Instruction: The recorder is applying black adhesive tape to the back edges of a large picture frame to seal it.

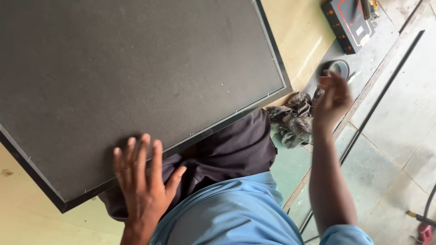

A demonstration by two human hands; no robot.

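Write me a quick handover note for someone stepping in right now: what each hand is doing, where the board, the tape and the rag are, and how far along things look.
Left hand: open, fingers spread, pressing flat on the near edge of the dark board, which sits in a thin black frame and rests over the lap.
Right hand: open and blurred, reaching toward the roll of tape on the floor, not holding it.
A crumpled rag lies beside the board's corner; a black box sits farther off.
Done: the board lies in its frame.
Left: no tape shows on the board's edges, and the roll is not yet picked up.
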